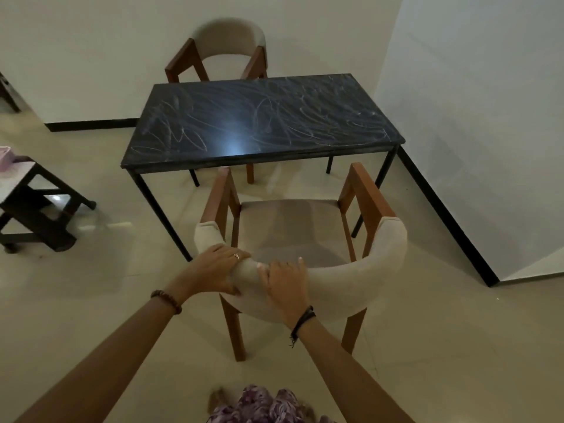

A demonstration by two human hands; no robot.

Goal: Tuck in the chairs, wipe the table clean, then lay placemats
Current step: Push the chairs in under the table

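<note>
A dark table point(262, 117) with pale scribble marks across its top stands in the room's corner. The near chair point(351, 279), with wooden arms and a curved beige padded back, stands on my side, its front legs just at the table's near edge. My left hand point(213, 267) grips the left part of that backrest, fingers over its top. My right hand point(287, 288) grips the backrest just right of the left one. A second matching chair point(229, 41) stands at the far side, partly under the table.
White walls point(473, 117) with black skirting close in behind and to the right of the table. A low dark trolley point(39, 206) with a pink item on it stands at the left. Pale tiled floor point(106, 270) spreads around the chair.
</note>
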